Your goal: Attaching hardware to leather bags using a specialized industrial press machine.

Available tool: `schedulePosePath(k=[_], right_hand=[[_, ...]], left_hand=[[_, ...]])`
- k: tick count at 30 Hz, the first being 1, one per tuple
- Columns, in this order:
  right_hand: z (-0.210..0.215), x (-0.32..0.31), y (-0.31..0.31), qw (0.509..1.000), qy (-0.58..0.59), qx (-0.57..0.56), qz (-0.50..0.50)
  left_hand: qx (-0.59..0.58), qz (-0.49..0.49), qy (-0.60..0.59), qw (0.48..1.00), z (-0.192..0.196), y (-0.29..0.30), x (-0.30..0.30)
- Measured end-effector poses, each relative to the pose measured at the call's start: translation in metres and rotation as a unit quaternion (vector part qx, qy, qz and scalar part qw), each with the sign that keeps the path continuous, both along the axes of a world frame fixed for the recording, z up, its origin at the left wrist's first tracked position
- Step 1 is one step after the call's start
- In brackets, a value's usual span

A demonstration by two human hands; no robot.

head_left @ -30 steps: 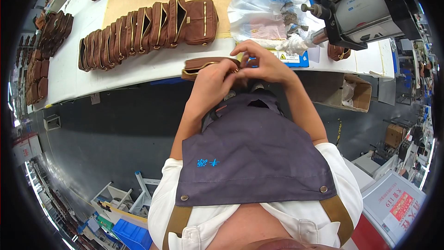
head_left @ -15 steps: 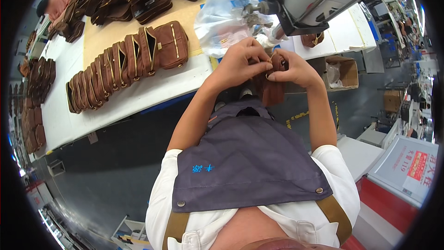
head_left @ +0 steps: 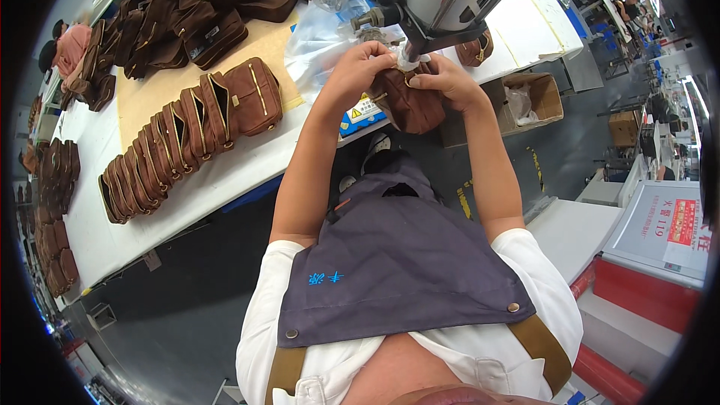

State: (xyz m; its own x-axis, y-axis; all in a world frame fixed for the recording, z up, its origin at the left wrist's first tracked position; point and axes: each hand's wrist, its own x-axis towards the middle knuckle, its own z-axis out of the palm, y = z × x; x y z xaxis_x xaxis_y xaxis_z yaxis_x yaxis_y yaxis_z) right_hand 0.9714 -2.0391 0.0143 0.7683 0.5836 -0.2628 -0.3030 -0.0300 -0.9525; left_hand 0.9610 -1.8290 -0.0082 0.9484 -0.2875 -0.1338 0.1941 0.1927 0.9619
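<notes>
A brown leather zip bag point(head_left: 415, 110) hangs from both my hands at the table's front edge, its upper edge right beneath the tip of a press machine point(head_left: 448, 1). My left hand point(head_left: 355, 75) pinches the bag's upper left side, thumb and fingers together. On the other side, my right hand point(head_left: 454, 82) grips the upper edge between thumb and forefinger. The press tip and my fingertips hide the exact spot under the tool. Just left of the press lies a crumpled clear plastic bag point(head_left: 309, 56).
A row of brown zip bags point(head_left: 176, 131) stands on the white table point(head_left: 225, 186) to the left. Darker brown bags point(head_left: 199, 19) are heaped behind it. Right of the press sits another brown bag point(head_left: 475, 49). Below the table, a cardboard box point(head_left: 546, 97) holds plastic.
Both hands have lifted the brown bag up and slightly left, so its edge now sits under the press tip. More of the bag's body shows. The whole view has shifted a little.
</notes>
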Motion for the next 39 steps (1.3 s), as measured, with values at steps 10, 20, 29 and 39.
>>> schedulePosePath(k=[10,20,29,39], right_hand=[[-0.017,0.002,-0.004,0.999,0.016,0.046,0.022],[0.022,-0.031,0.014,0.924,-0.319,-0.21,0.019],[0.029,-0.071,-0.034,0.818,-0.363,-0.43,-0.118],[-0.009,0.002,-0.198,0.642,-0.288,-0.589,-0.397]], left_hand=[[-0.032,0.012,0.012,0.999,0.004,-0.002,-0.002],[0.117,0.117,-0.126,0.978,-0.003,-0.012,-0.017],[0.355,0.305,-0.227,0.854,-0.028,0.059,-0.037],[0.728,0.273,-0.084,0.624,-0.115,0.145,-0.053]])
